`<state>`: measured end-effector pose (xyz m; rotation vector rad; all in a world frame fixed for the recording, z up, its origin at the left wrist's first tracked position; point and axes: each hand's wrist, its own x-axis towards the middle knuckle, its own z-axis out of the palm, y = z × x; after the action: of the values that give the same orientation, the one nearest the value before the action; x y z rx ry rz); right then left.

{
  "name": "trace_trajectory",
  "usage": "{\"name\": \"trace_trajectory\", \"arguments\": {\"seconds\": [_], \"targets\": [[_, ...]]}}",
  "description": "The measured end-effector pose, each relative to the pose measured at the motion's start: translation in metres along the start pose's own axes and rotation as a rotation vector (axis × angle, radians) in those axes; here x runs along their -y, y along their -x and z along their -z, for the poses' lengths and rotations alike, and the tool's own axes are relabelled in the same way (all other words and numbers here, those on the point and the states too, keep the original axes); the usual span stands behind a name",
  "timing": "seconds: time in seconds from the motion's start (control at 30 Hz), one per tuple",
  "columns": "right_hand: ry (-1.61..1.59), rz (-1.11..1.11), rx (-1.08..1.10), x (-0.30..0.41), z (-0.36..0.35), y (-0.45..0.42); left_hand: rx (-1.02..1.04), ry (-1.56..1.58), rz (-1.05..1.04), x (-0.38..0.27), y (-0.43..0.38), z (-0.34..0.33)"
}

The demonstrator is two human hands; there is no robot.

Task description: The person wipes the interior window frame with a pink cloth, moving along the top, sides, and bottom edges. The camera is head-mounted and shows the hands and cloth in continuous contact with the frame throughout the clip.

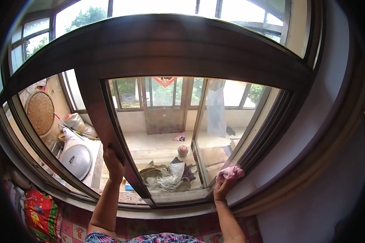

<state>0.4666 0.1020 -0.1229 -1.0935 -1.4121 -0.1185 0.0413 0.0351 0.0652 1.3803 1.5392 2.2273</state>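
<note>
A dark-framed sliding window stands before me, with a glass pane in its middle section. My left hand grips the upright frame bar left of this pane. In my right hand is a bunched pink cloth, raised against the lower right of the window, beside the side frame. How much of the cloth touches the frame or glass cannot be told. The white windowsill runs below both hands.
Through the window show a round metal lid on a counter, a heap with white string, a small jar and a wooden door. A red patterned cushion or fabric lies at lower left. A pale wall stands at right.
</note>
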Motion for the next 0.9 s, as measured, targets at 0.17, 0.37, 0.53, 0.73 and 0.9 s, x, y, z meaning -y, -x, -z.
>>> {"name": "trace_trajectory", "arguments": {"seconds": [0.17, 0.37, 0.53, 0.73, 0.9], "targets": [[0.319, 0.485, -0.164, 0.081, 0.042, -0.178, -0.019, -0.058, -0.019, 0.004, 0.0, 0.0], [0.234, 0.419, -0.359, 0.175, -0.002, -0.229, -0.049, -0.074, -0.062, 0.008, 0.004, 0.004], [0.005, 0.692, 0.059, 0.152, -0.055, -0.07, 0.056, -0.057, -0.003, -0.004, 0.006, -0.005], [0.051, 0.539, 0.028, 0.208, -0.069, -0.099, 0.105, 0.025, -0.021, -0.003, 0.006, -0.007], [0.005, 0.676, -0.187, 0.355, -0.078, -0.215, 0.122, 0.01, -0.035, -0.007, 0.003, -0.004]]}}
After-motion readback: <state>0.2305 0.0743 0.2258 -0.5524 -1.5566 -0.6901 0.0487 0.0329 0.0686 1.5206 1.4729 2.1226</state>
